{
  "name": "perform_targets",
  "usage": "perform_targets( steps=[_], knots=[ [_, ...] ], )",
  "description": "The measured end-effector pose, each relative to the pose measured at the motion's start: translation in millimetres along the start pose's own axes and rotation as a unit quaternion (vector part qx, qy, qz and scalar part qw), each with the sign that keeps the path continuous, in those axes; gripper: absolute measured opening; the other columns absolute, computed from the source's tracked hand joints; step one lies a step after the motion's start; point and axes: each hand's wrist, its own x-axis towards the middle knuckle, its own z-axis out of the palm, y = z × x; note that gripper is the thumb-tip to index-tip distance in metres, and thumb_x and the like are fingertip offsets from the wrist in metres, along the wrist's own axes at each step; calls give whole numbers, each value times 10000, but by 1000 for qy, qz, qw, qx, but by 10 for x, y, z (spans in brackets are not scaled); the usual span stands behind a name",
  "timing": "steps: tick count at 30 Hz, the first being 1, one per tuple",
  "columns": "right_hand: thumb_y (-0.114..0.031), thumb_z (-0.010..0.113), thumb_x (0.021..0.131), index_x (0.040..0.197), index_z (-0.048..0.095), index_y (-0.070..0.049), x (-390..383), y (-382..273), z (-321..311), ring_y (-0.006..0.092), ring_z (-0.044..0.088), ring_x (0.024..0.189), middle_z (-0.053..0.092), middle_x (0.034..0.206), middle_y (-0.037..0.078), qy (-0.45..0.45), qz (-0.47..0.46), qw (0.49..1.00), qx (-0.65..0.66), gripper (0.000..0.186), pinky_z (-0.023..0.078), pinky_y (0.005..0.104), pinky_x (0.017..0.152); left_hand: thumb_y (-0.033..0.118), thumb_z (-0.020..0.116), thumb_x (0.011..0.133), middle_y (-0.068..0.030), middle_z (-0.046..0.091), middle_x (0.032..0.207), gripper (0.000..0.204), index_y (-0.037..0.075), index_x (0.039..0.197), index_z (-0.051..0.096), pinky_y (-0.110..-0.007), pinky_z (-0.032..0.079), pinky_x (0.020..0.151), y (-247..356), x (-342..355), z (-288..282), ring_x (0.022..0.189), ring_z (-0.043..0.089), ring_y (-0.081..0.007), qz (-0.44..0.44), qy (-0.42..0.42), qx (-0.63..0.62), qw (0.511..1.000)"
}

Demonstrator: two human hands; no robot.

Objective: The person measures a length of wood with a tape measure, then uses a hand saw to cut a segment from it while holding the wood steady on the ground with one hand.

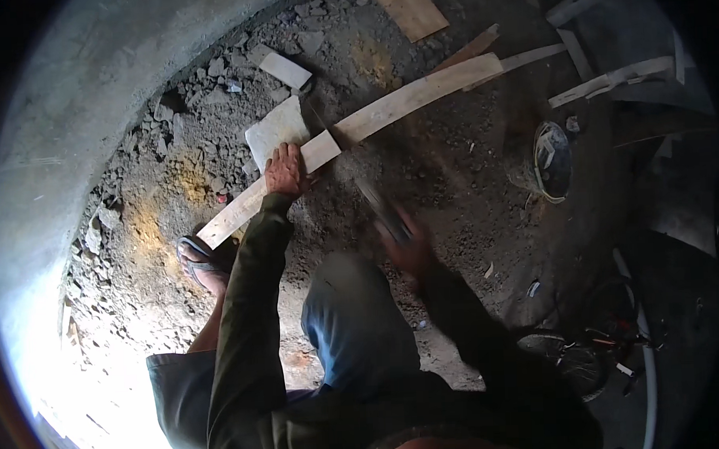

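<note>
My left hand (pixel 285 172) grips a pale wooden plank (pixel 240 209) from above, its fingers over the top and its thumb at the near edge. The plank rests against a pale block (pixel 275 134). My right hand (pixel 408 245) is closed around the handle of a blurred handsaw (pixel 381 206). Its thin blade, seen nearly edge-on, crosses the wood just right of my left hand. Beyond that line, a longer length of plank (pixel 418 97) slants to the upper right; whether the two lengths are still joined is unclear. My sandalled foot (pixel 202 265) meets the plank's lower left end.
Rubble (pixel 166 124) lies along a curved concrete wall (pixel 78 100). A smaller pale block (pixel 284 69) and a board (pixel 411 10) lie farther off. At right are a bucket (pixel 554 162), loose wood strips (pixel 616 79) and a bicycle (pixel 578 359) beside a pale pipe (pixel 650 380).
</note>
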Motion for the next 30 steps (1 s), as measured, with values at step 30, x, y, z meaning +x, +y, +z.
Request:
perform_targets(
  steps=[30],
  knots=[
    [-76, 554, 818, 1260, 466, 3, -875, 246, -117, 258, 575, 1091, 614, 1096, 197, 39, -191, 973, -124, 458, 454, 345, 888, 430, 735, 663, -149, 449, 1066, 719, 28, 1152, 394, -434, 412, 795, -232, -135, -162, 1015, 472, -338, -24, -65, 21, 997]
  ],
)
